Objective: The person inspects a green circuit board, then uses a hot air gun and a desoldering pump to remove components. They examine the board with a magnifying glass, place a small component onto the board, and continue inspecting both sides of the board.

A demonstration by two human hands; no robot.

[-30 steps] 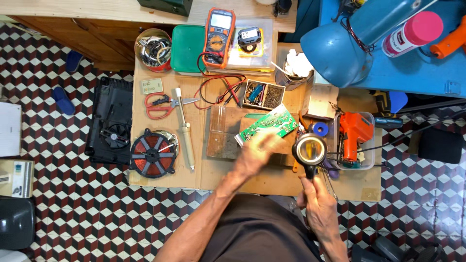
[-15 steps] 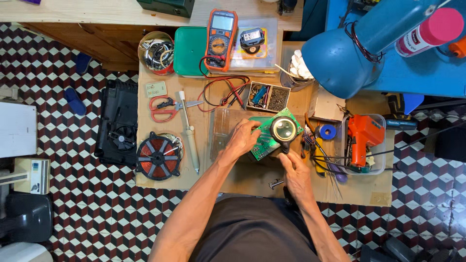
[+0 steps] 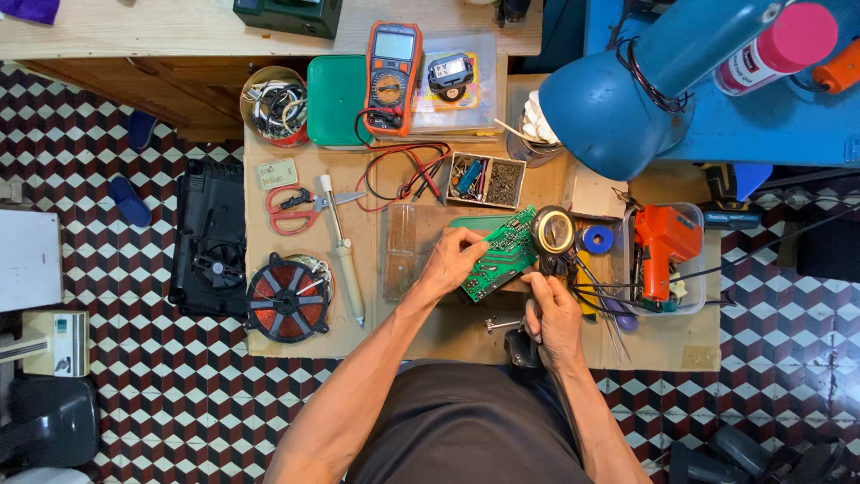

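Counter (image 3: 296,345): small wooden top over a chequered tiled floor, crowded with tools.

Desk lamp (image 3: 618,99): blue shade, hung over the far right corner.

Black appliance casing (image 3: 208,237): on the floor against the counter's left edge, fan opening upward.

Copper coil disc (image 3: 287,298): round, red-brown winding, near left corner.

Multimeter (image 3: 391,76): orange body, at the far edge, red and black leads trailing toward the middle.

Orange hot-glue gun (image 3: 665,246): stood in a clear tub at the right.

Soldering iron (image 3: 340,255): pale handle, lying lengthwise beside red-handled scissors (image 3: 291,208).

Circuit board (image 3: 497,254): green, rectangular, at the centre of the counter, tilted up off the surface. Judged light and stiff but fragile; its soldered parts and tracks would mark or crack under pressure, so it was best taken by the bare edges rather than across the faces.

Left hand (image 3: 452,260): fingers closed on the board's left edge, thumb and fingertips pinching it and propping it at an angle.

Right hand (image 3: 553,314): fingers wrapped shut around the dark handle of the magnifier, just below and right of the board, not touching it.

Magnifier (image 3: 553,231): round lens in a black rim, held over the board's right end, just beside a blue tape roll (image 3: 596,239).
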